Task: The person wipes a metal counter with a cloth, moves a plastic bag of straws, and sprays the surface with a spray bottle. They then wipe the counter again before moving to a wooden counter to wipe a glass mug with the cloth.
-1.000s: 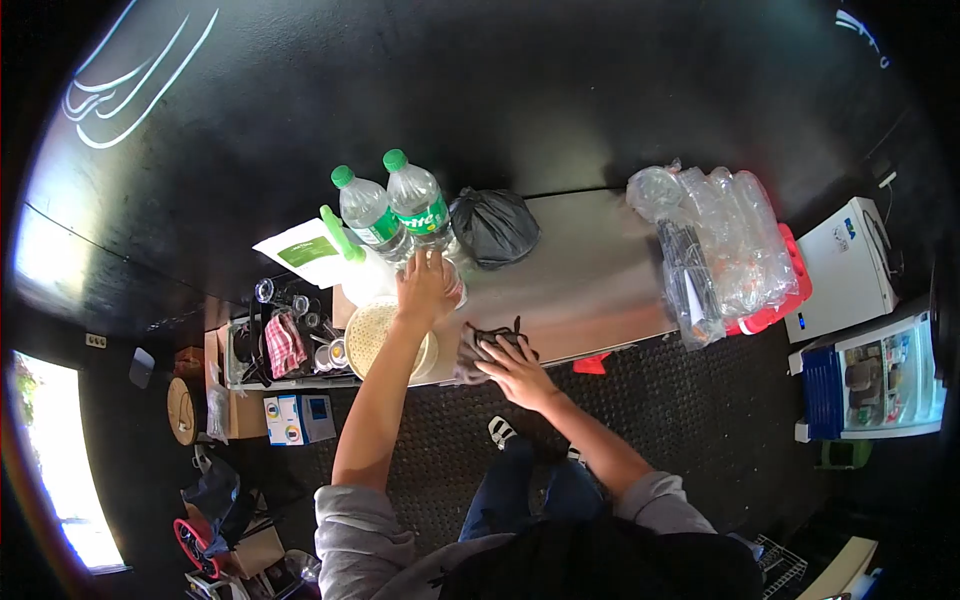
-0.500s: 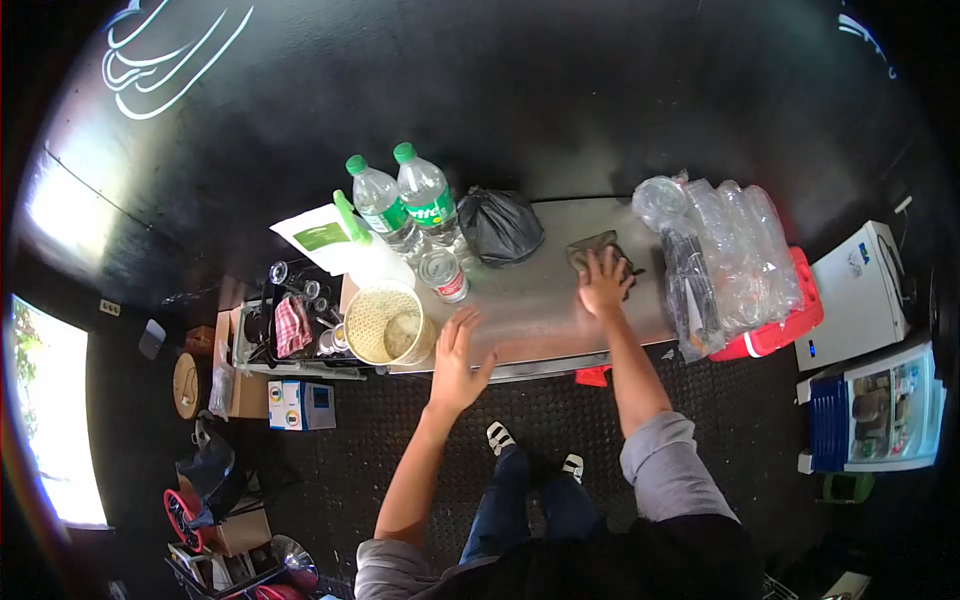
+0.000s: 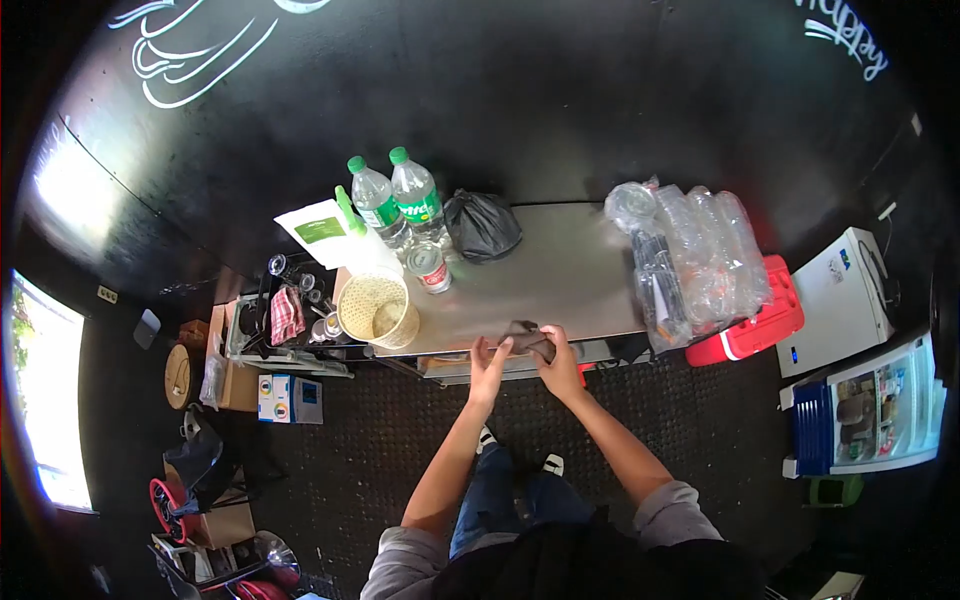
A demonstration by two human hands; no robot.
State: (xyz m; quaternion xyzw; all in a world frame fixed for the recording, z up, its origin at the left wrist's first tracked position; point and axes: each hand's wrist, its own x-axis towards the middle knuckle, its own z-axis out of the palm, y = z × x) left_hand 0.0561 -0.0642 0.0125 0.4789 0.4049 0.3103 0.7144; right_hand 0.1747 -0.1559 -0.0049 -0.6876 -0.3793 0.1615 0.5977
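Note:
A dark grey-brown cloth (image 3: 528, 341) is bunched between my two hands at the front edge of the metal table (image 3: 575, 270). My left hand (image 3: 487, 372) pinches its left end, thumb against the fabric and fingers pointing up. My right hand (image 3: 560, 368) is closed round the right end. Behind the hands, on the tabletop, sits a knotted black plastic bag (image 3: 482, 226). To the left are a can with a red and white label (image 3: 429, 270) and a cream woven basket (image 3: 365, 306).
Two green-capped bottles (image 3: 415, 195) and a white spray bottle (image 3: 372, 250) stand at the table's back left. Plastic-wrapped clear cups (image 3: 700, 255) lie at the right end, near a red cooler (image 3: 745, 330). A white freezer (image 3: 840, 300) is farther right.
My right hand has drawn the cloth from the tabletop toward me to the front edge. My left hand has moved right and down to take hold of it too. The view has shifted slightly.

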